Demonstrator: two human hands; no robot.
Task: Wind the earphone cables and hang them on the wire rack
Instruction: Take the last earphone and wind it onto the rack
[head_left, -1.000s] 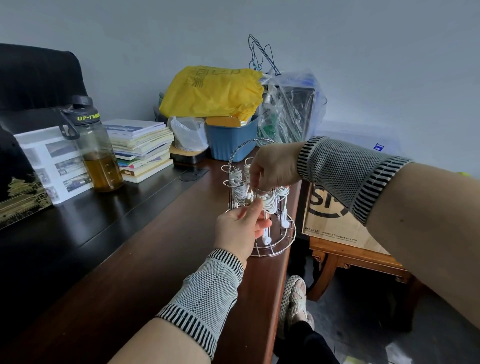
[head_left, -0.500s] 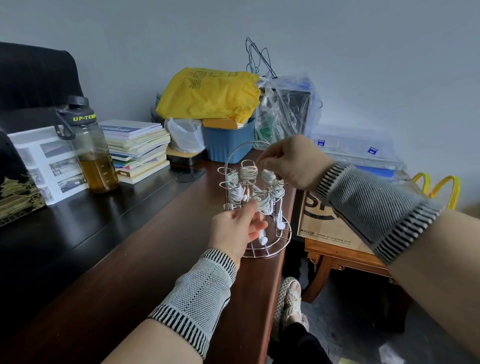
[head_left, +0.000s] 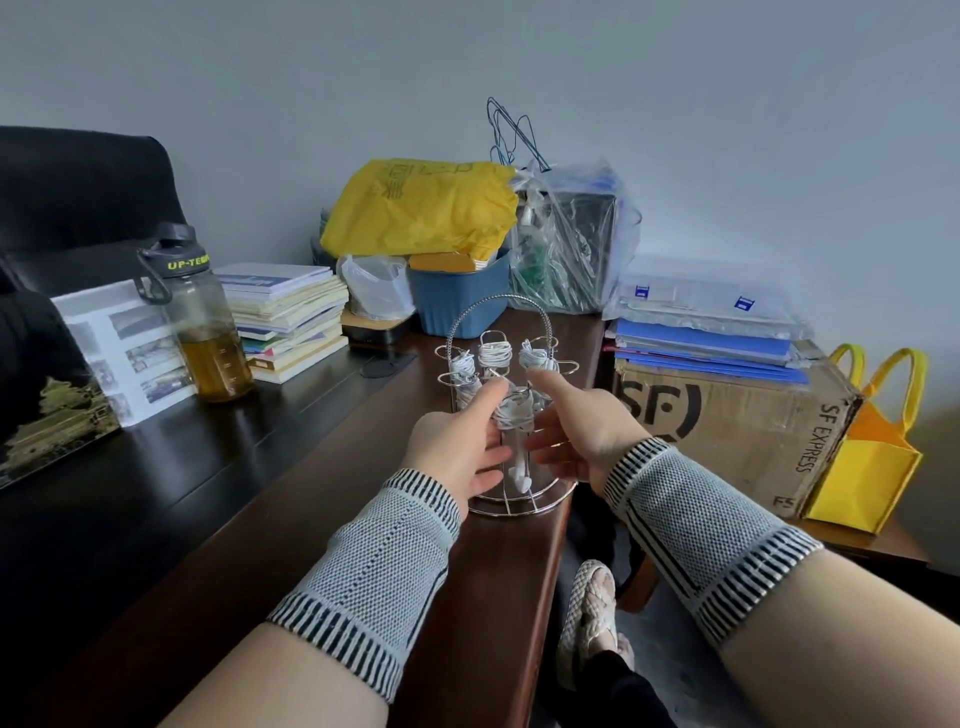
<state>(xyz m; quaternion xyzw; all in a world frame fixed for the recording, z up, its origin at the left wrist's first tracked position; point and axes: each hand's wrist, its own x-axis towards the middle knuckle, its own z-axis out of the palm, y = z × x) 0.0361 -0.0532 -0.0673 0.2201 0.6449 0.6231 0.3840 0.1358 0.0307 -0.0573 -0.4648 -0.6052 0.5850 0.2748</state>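
Hanging step looks near done: wound earphone bundles hang on the wire rack. Left hand and right hand flank the near bundle, fingers loosely apart, gripping nothing. Next, probably: check that bundle's seating, then withdraw.

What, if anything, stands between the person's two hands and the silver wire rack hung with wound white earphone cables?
Nothing visible. The left hand and right hand flank the silver wire rack on the brown wooden desk, with only the wound white earphone cables between them.
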